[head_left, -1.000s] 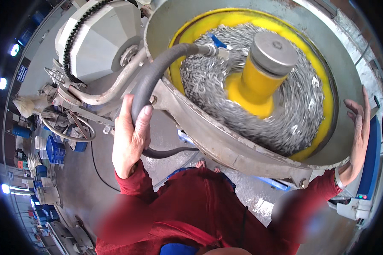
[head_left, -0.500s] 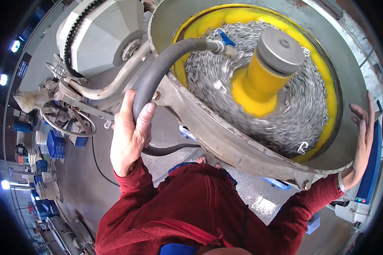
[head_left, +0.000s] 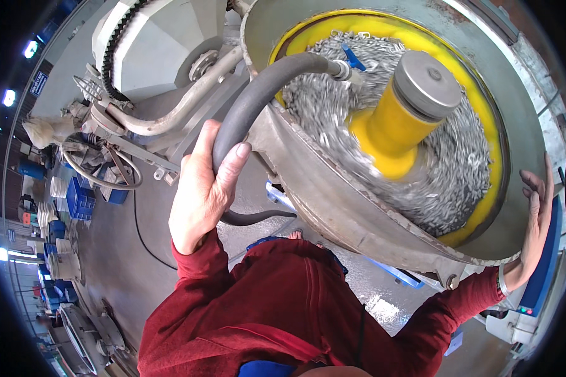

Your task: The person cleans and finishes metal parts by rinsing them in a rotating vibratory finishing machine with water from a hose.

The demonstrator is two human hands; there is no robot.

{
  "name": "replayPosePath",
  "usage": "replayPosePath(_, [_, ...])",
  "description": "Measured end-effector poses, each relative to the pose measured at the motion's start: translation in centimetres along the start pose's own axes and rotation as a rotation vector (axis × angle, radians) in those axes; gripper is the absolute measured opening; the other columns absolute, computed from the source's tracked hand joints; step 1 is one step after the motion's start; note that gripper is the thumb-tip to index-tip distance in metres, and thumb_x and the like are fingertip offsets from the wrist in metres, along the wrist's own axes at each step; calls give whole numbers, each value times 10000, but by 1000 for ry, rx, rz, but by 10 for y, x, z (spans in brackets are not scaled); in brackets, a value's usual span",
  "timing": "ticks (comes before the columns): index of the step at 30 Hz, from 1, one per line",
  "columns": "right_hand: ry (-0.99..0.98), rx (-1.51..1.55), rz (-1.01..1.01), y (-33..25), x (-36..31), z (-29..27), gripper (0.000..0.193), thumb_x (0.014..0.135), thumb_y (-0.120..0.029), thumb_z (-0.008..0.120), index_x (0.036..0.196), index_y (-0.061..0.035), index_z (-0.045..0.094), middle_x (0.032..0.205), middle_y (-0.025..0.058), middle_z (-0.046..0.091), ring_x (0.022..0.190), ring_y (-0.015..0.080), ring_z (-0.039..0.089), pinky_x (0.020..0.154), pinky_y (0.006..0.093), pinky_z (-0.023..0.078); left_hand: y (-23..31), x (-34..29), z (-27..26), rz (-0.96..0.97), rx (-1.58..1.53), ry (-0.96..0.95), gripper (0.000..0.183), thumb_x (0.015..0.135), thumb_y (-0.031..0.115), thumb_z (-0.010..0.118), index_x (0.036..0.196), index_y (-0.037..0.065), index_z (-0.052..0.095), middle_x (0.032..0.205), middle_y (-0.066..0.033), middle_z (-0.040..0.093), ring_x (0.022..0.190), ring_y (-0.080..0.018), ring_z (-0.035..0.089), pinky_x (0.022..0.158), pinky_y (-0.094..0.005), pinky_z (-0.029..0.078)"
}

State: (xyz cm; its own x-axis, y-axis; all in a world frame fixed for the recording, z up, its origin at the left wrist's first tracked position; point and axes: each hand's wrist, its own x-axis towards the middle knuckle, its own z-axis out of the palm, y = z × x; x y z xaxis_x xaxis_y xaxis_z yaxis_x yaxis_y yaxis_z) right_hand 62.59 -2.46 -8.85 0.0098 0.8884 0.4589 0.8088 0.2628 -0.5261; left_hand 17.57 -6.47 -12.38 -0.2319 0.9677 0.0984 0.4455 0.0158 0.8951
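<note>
My left hand (head_left: 202, 191) is closed round a thick grey hose (head_left: 233, 129). The hose arches over the rim of a large round metal tub (head_left: 333, 182). Its end, with a metal fitting and a blue valve lever (head_left: 352, 58), hangs just above a mass of small silvery metal pieces (head_left: 421, 188). These pieces lie in a ring round a yellow centre post (head_left: 390, 129) with a grey metal cap (head_left: 427, 85), and look smeared by motion. At the tub's right rim my right hand (head_left: 534, 217) rests with its fingers stretched out, holding nothing.
A pale many-sided drum (head_left: 163, 47) with a black toothed rim stands to the left of the tub, and a bent pipe (head_left: 182, 113) runs beside it. Blue crates (head_left: 80, 200) and stacked white containers line the far left. A thin black cable (head_left: 141, 232) lies on the floor.
The tub, hose and drum sit slightly farther right and lower in the picture. The metal pieces have shifted round the post. Both hands keep their holds.
</note>
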Motion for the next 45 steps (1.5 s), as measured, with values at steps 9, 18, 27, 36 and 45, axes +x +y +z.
replayPosePath(9, [-21, 27, 27, 2, -5, -2, 547, 899, -261, 507, 1400, -124, 336, 1048, 86, 570, 1044, 159, 498, 968, 324, 321, -1, 4, 6, 33, -32, 23, 261, 907, 277, 541, 1012, 43, 494, 557, 28, 425, 425, -51, 378, 413, -225, 301])
replayPosePath(18, [-63, 211, -16, -1, 0, 1, 574, 877, -280, 561, 1383, -104, 355, 996, 62, 591, 956, 132, 514, 892, 278, 367, -15, -4, 17, 44, -220, 107, 237, 963, 286, 441, 1071, 74, 438, 561, 36, 344, 382, -35, 271, 316, -202, 254])
replayPosePath(27, [-47, 287, -51, 4, -2, -2, 575, 885, -349, 555, 1374, -109, 369, 975, 72, 603, 942, 140, 523, 910, 295, 372, -11, 0, 18, 72, -266, 28, 214, 967, 237, 435, 1066, 50, 407, 539, 25, 359, 352, -27, 281, 296, -187, 260])
replayPosePath(36, [-39, 123, -36, -2, -2, -2, 611, 919, -473, 386, 1389, -85, 345, 1011, 90, 597, 1005, 178, 527, 924, 337, 366, -4, -2, 21, 15, -181, 103, 158, 970, 207, 422, 1021, 57, 429, 544, 39, 374, 366, -25, 301, 318, -188, 264])
replayPosePath(45, [-112, 90, -41, 2, 0, -2, 654, 884, -398, 514, 1410, -75, 298, 1012, 98, 580, 1011, 179, 516, 965, 353, 333, -2, -4, 16, 5, -215, 64, 178, 953, 227, 470, 1012, 63, 430, 526, 52, 353, 366, -16, 293, 314, -181, 248])
